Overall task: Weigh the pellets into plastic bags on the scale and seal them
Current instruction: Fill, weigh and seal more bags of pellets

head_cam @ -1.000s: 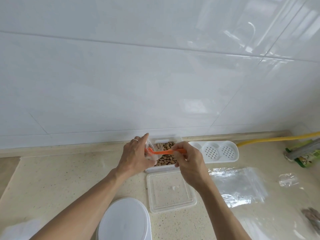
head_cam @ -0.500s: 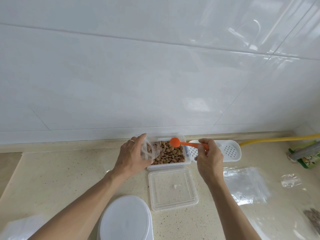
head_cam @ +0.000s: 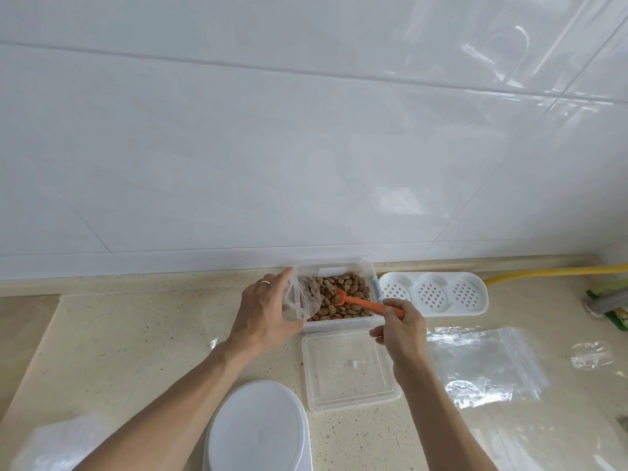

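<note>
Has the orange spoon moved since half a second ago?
Yes. The orange spoon has come down: its bowl was above the pellet box's far rim and now dips among the pellets, held by the right hand.

Left hand [head_cam: 263,316] curled, gripping; right hand [head_cam: 401,329] pinching, lowered.

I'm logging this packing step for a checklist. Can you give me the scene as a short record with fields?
left hand: holds a small clear bag open beside the container
right hand: grips the orange scoop by its handle
scoop bowl: down among the pellets
container: clear, open, at the wall
lid: off, flat on the counter in front of the container
spare bags: flat, right of the lid
scale: white, near edge, nothing on it
</note>
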Demonstrator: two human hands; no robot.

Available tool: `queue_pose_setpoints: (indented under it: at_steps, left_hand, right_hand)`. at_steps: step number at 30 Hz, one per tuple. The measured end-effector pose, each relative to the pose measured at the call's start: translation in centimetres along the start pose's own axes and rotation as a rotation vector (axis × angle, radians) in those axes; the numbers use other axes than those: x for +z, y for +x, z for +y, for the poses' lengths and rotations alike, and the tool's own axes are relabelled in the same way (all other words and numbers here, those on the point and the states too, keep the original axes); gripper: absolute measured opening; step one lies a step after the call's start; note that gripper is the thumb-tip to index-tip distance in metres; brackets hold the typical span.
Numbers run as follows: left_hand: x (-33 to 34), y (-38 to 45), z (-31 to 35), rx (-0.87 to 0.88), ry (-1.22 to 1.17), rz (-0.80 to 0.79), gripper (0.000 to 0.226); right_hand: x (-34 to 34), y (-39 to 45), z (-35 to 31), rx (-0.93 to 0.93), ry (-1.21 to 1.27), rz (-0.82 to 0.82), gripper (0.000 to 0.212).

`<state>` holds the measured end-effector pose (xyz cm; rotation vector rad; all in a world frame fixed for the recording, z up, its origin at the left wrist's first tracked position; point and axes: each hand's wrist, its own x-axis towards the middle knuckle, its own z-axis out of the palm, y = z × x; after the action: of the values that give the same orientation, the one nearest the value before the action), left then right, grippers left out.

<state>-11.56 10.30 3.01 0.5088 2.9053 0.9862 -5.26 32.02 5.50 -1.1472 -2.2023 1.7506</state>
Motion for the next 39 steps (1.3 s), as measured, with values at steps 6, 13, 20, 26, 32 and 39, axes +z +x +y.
queue_pose_setpoints:
  at_steps: [6, 13, 20, 26, 32, 39]
  left_hand:
    - [0.1, 1.0, 0.4, -0.018, 0.058, -0.027, 0.095]
    - [0.2, 1.9, 1.0, -0.06, 0.105, -0.047, 0.093]
    - [0.7, 2.0, 1.1, -0.054, 0.037, -0.003, 0.09]
    - [0.5, 1.9, 1.2, -0.052, 0.021, -0.013, 0.091]
    - [0.5, 1.8, 1.2, -0.06, 0.017, -0.024, 0.093]
    - [0.4, 1.5, 0.6, -0.043, 0.034, -0.014, 0.096]
  right_hand:
    - [-2.1, -0.1, -1.3, 0.048, 0.149, 0.048, 0.018]
    - [-2.8, -1.3, -3.8, -0.068, 0.194, -0.056, 0.016]
    - [-0.9, -3.4, -4.9, -0.597, -0.323, -0.308, 0.019]
    - [-0.8, -3.5, -4.2, -0.85, -0.457, -0.23, 0.016]
    - [-1.3, -3.1, -4.2, -0.847, -0.446, -0.228, 0.017]
    - [-1.0, -1.1, -3.1, -0.563, -0.26, 0.054, 0.019]
